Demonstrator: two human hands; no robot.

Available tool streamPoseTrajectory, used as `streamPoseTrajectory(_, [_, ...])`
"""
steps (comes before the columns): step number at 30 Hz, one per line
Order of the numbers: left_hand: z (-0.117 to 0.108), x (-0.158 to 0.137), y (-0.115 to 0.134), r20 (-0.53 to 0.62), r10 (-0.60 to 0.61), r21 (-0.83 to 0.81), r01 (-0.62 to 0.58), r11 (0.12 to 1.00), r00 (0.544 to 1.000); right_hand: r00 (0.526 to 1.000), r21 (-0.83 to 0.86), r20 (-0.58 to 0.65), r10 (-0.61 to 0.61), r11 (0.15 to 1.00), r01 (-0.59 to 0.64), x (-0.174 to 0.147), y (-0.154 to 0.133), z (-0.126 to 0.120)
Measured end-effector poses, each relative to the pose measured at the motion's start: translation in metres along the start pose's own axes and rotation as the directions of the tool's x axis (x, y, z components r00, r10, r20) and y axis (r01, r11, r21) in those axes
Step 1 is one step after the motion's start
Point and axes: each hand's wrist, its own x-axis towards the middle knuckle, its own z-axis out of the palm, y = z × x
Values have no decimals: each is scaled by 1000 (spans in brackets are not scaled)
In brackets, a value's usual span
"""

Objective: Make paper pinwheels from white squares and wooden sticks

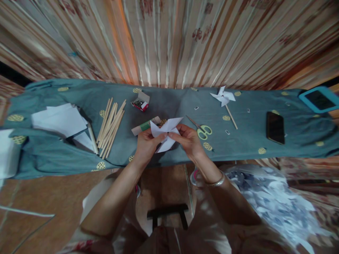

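White paper pinwheel [170, 125] over near side of worktop [169, 102], scissors [200, 127] at its three o'clock
Left hand [145, 144] and right hand [189, 139]: fingers pinching it, thumbs meeting near middle
Best to press folded corners evenly there, blades uncreased
Stick-mounted pinwheel [222, 98] at two o'clock looks useful for comparing folds

A striped, red-printed curtain [172, 46] hangs in folds behind a long, narrow counter [172, 100] draped in yellow-patterned, blue-green cloth [246, 132]. An orange glow [127, 49] streaks the curtain left of center; below, a brown tiled floor [69, 197] spreads beneath a low, dark frame [167, 211].
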Motion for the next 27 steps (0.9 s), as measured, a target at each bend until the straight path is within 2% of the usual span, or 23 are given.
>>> streamPoseTrajectory(9, [0,0,2,-15,-38,-67,37,997,999,1000,10,-16,25,1000,-25,2,6,2])
streamPoseTrajectory(15, [-4,1,-2,-15,-31,-1,31,1000,999,999,16,-27,22,1000,-22,3,9,4])
streamPoseTrajectory(21, [-9,1,-6,30,-17,14,17,1000,999,996,43,-43,75,996,-73,1,6,2])
streamPoseTrajectory(24, [-12,0,-4,45,17,24,-19,1000,999,996,54,-59,73,996,-70,0,3,-4])
streamPoseTrajectory(27, [-22,2,1,-7,118,97,-117,988,993,994,49,-97,55,998,-50,1,1,-11])
